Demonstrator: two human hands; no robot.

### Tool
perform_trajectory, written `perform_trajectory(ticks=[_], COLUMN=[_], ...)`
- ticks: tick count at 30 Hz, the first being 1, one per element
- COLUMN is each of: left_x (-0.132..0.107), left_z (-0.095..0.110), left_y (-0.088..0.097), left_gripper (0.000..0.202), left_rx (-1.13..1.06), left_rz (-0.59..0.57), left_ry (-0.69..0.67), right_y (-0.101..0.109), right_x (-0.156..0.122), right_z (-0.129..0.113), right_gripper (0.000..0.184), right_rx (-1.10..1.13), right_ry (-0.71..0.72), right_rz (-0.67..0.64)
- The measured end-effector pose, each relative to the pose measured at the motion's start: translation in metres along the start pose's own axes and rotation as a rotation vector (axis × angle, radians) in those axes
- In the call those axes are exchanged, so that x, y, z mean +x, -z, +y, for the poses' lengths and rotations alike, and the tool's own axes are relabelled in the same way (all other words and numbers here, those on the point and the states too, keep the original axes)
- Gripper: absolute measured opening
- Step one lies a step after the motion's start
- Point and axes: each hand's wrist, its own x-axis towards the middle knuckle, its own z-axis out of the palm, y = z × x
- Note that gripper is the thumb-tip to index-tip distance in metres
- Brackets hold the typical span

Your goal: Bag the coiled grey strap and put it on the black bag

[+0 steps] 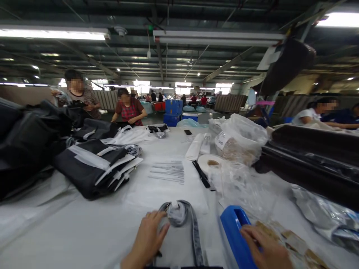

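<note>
My left hand [147, 239] rests at the bottom centre of the white table [84, 228], its fingers curled round a small grey-and-white bundle with a dark strap [195, 235] looping from it. My right hand [266, 248] lies at the bottom right with its fingers flat on the edge of a blue plastic bin [234, 224]. Small brown paper tags [294, 243] in clear plastic lie just right of that hand.
Folded black-and-white bags [95, 168] are stacked at the left, dark fabric [25, 142] beyond them. A tape roll [211, 163], a black pen-like tool [201, 175] and clear plastic bags [238, 142] sit centre right. Long black bundles [314, 157] fill the right. Other people work at the far end.
</note>
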Motion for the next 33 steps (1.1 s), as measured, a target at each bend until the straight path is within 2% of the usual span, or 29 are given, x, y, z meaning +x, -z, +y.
perform_trajectory(ticks=[1, 3, 4, 6, 8, 10, 12, 15, 18, 21, 22, 24, 26, 29, 31, 33], left_x=[0.028, 0.075, 0.091, 0.110, 0.111, 0.101, 0.089, 0.083, 0.099, 0.129, 0.139, 0.158, 0.174, 0.194, 0.207, 0.219], left_z=[0.001, 0.004, 0.004, 0.002, -0.004, -0.013, -0.024, -0.044, -0.062, -0.071, -0.073, -0.075, -0.078, -0.087, -0.095, -0.102], left_y=[0.003, 0.003, 0.000, -0.008, -0.016, -0.020, -0.020, -0.017, -0.013, -0.006, -0.003, 0.000, -0.002, -0.007, -0.008, -0.004], left_gripper=[0.047, 0.065, 0.066, 0.051, 0.038, 0.039, 0.042, 0.038, 0.024, 0.020, 0.024, 0.045, 0.057, 0.025, 0.029, 0.029], left_rx=[0.015, 0.028, 0.034, 0.035, 0.033, 0.037, 0.019, -0.099, -0.165, -0.099, -0.067, 0.004, 0.068, 0.136, 0.151, 0.138], left_rz=[0.004, -0.012, -0.039, -0.108, -0.163, -0.181, -0.220, -0.314, -0.322, -0.182, -0.124, -0.055, -0.071, -0.133, -0.147, -0.157], left_ry=[0.076, 0.124, 0.126, 0.083, 0.010, -0.067, -0.112, -0.106, -0.109, -0.046, -0.013, 0.034, 0.045, 0.067, 0.094, 0.113], right_y=[-0.021, -0.063, -0.083, -0.120, -0.152, -0.181, -0.206, -0.234, -0.251, -0.257, -0.258, -0.260, -0.262, -0.264, -0.262, -0.257], right_x=[0.020, 0.059, 0.076, 0.108, 0.133, 0.149, 0.158, 0.161, 0.160, 0.163, 0.165, 0.171, 0.179, 0.188, 0.191, 0.190], right_z=[-0.025, -0.069, -0.085, -0.103, -0.105, -0.097, -0.087, -0.077, -0.073, -0.070, -0.069, -0.067, -0.066, -0.067, -0.072, -0.080], right_gripper=[0.033, 0.038, 0.038, 0.036, 0.033, 0.024, 0.007, 0.020, 0.007, 0.011, 0.014, 0.023, 0.030, 0.036, 0.036, 0.028], right_rx=[0.075, 0.176, 0.204, 0.216, 0.201, 0.186, 0.172, 0.135, 0.098, 0.064, 0.054, 0.037, 0.018, -0.021, -0.030, -0.007], right_ry=[-0.008, -0.040, -0.050, -0.042, -0.020, -0.004, 0.002, -0.028, -0.066, -0.052, -0.030, 0.027, 0.069, 0.082, 0.110, 0.185], right_rz=[-0.101, -0.235, -0.278, -0.319, -0.355, -0.421, -0.507, -0.594, -0.621, -0.618, -0.613, -0.597, -0.558, -0.466, -0.413, -0.384])
